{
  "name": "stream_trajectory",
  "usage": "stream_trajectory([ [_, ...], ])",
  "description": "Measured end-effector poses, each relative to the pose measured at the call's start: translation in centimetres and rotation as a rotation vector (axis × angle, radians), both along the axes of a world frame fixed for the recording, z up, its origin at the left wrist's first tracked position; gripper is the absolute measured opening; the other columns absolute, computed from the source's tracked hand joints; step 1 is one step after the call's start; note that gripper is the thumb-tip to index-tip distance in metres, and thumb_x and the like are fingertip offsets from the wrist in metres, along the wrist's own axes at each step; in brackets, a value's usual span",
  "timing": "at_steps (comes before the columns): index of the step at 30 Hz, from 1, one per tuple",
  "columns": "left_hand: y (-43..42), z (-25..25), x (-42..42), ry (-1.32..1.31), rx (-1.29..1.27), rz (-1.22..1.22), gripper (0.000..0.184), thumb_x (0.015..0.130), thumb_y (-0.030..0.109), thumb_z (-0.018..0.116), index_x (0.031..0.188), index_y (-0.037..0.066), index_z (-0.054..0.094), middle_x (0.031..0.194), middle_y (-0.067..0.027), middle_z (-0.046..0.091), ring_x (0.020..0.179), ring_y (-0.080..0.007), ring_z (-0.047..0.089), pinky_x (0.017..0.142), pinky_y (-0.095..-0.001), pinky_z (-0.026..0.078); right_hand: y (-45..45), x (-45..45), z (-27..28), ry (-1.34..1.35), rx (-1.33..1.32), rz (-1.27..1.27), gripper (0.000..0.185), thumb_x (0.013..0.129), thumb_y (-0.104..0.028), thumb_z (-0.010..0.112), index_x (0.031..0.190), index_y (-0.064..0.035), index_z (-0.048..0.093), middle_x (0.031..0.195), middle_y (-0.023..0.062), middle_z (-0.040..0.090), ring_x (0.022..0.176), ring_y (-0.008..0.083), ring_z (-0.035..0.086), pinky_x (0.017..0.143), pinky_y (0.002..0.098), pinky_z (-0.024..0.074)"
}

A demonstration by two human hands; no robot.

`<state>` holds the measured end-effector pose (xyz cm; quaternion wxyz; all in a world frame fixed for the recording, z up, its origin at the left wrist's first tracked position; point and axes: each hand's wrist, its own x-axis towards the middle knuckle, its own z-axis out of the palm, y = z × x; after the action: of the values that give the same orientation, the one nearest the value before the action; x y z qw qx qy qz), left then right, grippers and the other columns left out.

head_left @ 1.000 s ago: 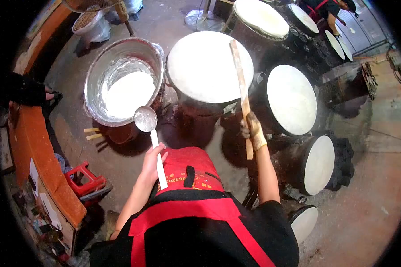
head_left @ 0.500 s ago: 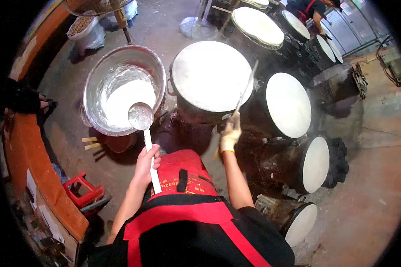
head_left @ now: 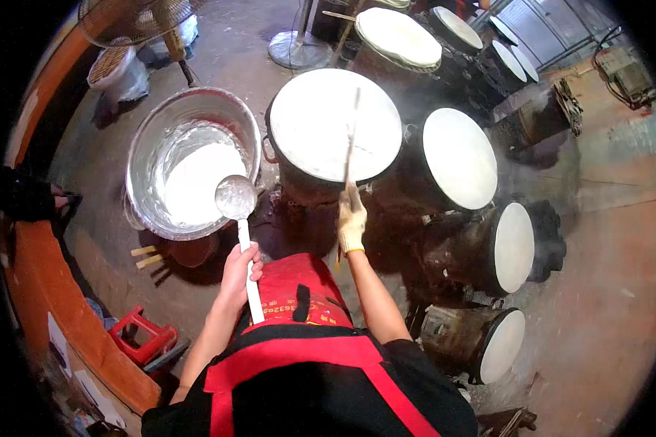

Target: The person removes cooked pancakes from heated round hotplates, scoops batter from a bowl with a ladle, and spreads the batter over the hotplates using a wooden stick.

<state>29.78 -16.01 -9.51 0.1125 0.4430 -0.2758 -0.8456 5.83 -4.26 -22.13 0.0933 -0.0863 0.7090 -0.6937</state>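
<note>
My left hand (head_left: 241, 271) is closed around the white handle of a ladle (head_left: 236, 198). The ladle's round bowl, coated in white, hangs over the near right rim of a large metal pot (head_left: 138, 175) with thick white batter (head_left: 200, 182) inside. In a pale glove with a yellow cuff, my right hand (head_left: 352, 220) grips a long thin stick (head_left: 354, 131). Its far part lies over a big round griddle (head_left: 299, 120) covered with a white layer; whether it touches the layer I cannot tell.
Several more white-topped round griddles (head_left: 461, 156) curve along the right on dark drum-like stoves. A red stool (head_left: 144, 336) stands at lower left beside an orange ledge (head_left: 87, 313). Fans stand at the back, and another person's hand (head_left: 60, 200) shows at far left.
My right hand and the stick have swung left, from the griddle's right edge to over its middle. The ladle stays near the pot rim. The view has shifted slightly.
</note>
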Motion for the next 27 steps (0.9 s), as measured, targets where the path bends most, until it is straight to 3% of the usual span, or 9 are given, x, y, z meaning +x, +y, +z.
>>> stream_trajectory([
  [1,-0.1,0.1,0.0,0.006,0.0,-0.004,0.01,0.09,0.012,0.05,0.091,0.007,0.042,0.068,-0.0011,0.043,0.05,-0.0061,0.039,0.036,-0.0179,0.03,-0.9,-0.1,2.5,0.148,0.272,0.089,0.033,0.09,-0.007,0.053,0.122,0.0013,0.052,0.112,0.0073,0.059,0.091,0.011,0.056,0.08,0.0193,0.0447],
  [2,-0.2,0.2,-0.1,0.012,0.0,-0.008,0.01,0.091,0.012,0.05,0.091,0.006,0.042,0.069,-0.0011,0.043,0.05,-0.0062,0.04,0.037,-0.0179,0.03,-0.9,-2.7,-1.6,-0.37,-0.3,0.149,0.038,0.088,-0.004,0.054,0.125,-0.0025,0.049,0.128,0.0158,0.05,0.116,0.0177,0.049,0.099,0.0254,0.0385],
  [4,-0.2,0.5,0.0,0.01,0.0,-0.007,0.01,0.091,0.012,0.05,0.091,0.006,0.042,0.069,-0.0012,0.043,0.05,-0.0063,0.04,0.037,-0.0179,0.03,1.5,-4.2,2.6,-0.17,0.118,0.094,0.032,0.09,-0.015,0.056,0.12,-0.0047,0.055,0.101,0.0098,0.062,0.089,0.014,0.058,0.074,0.023,0.0482],
  [7,0.0,0.6,0.3,-0.003,-0.005,0.019,0.009,0.091,0.012,0.05,0.091,0.006,0.042,0.07,-0.0013,0.044,0.051,-0.0063,0.04,0.037,-0.0179,0.03,2.6,-5.0,3.6,-0.117,0.009,-0.104,0.033,0.09,-0.026,0.057,0.114,-0.0043,0.058,0.083,-0.0001,0.059,0.069,0.0066,0.055,0.059,0.0234,0.0461],
  [9,0.3,0.2,0.4,-0.015,-0.004,0.029,0.009,0.091,0.012,0.05,0.091,0.006,0.042,0.071,-0.0013,0.044,0.051,-0.0063,0.04,0.037,-0.0179,0.03,3.2,-3.8,1.0,0.197,0.153,0.108,0.046,0.09,-0.03,0.057,0.124,-0.0006,0.052,0.116,0.0111,0.06,0.097,0.0164,0.059,0.083,0.0295,0.0468],
  [11,0.6,0.4,0.1,0.004,0.0,0.039,0.01,0.09,0.012,0.05,0.092,0.005,0.043,0.071,-0.001,0.044,0.051,-0.0052,0.039,0.036,-0.017,0.029,2.0,-0.2,0.7,0.144,0.283,0.192,0.045,0.09,-0.027,0.056,0.128,-0.0043,0.048,0.128,0.0128,0.051,0.11,0.0202,0.053,0.095,0.0294,0.0391],
  [13,1.1,0.8,-0.3,0.013,-0.001,0.048,0.011,0.09,0.012,0.051,0.092,0.005,0.043,0.071,-0.001,0.043,0.051,-0.0051,0.039,0.036,-0.017,0.029,1.9,2.4,4.4,-0.074,0.407,0.329,0.037,0.087,-0.006,0.054,0.123,-0.0016,0.052,0.123,0.011,0.056,0.115,0.0127,0.048,0.097,0.0262,0.035],
  [18,2.3,1.4,-1.2,-0.006,-0.005,0.009,0.012,0.09,0.013,0.051,0.09,0.007,0.041,0.071,-0.0017,0.044,0.051,-0.0064,0.04,0.037,-0.018,0.031,3.8,-6.0,-0.7,-0.153,0.023,0.19,0.043,0.09,-0.019,0.055,0.13,-0.0055,0.046,0.128,0.0146,0.05,0.111,0.0222,0.052,0.096,0.0308,0.0397],
  [27,-0.7,0.1,-7.7,-0.091,-0.286,-0.187,0.015,0.092,0.017,0.049,0.083,0.008,0.039,0.066,0.0007,0.04,0.048,-0.0066,0.038,0.036,-0.0205,0.03,12.2,-2.8,6.2,0.064,0.513,0.526,0.039,0.085,-0.016,0.059,0.121,-0.0031,0.054,0.116,0.0146,0.06,0.11,0.0174,0.056,0.093,0.0263,0.0405],
])
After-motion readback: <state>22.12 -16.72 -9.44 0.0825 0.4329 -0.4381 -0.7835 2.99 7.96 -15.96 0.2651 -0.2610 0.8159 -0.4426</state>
